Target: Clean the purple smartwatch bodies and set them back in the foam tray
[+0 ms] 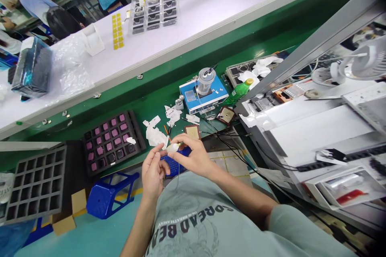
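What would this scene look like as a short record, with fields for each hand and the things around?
Right hand: pinching a small white object
Left hand: close to that object; contact unclear
Green work surface: white paper scraps, black tray with purple pieces
Blue box: clear jar on top, green bottle beside it
Blue stool: lower in view than the tray

The green desk (157,92) carries a dark tray (136,127) at left, with paper scraps (155,134) strewn beside it. Near the scraps stands a small can (179,103), just beside a blue box (196,107) — a green bottle (239,90) stands past the box. Beyond runs a white desk (241,2), bearing a clear tray (162,8), yellow pieces (115,34), bubble wrap (72,66) and, at its left end, a dark wrapped pack (33,68).
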A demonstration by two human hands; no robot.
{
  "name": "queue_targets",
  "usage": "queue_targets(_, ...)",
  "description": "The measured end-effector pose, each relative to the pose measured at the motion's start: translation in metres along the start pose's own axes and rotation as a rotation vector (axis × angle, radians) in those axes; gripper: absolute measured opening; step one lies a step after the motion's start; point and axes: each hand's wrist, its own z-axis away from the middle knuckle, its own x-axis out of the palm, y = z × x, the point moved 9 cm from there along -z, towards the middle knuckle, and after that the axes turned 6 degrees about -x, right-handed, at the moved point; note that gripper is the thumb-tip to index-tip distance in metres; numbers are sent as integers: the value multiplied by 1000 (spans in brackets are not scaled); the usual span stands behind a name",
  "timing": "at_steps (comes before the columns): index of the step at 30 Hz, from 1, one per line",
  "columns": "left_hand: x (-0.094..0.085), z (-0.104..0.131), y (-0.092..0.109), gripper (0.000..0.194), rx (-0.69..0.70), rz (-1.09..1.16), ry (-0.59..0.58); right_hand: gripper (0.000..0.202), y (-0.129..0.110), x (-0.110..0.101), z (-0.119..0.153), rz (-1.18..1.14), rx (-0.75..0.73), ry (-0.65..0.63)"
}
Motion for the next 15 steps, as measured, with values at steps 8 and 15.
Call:
queue_targets(8,2,34,24,66,98,-32,-41,21,23,-20,16,-147,200,117)
queue_targets(15,8,73,37,76,135,-40,-80,31,11,-9,21,-257,200,102)
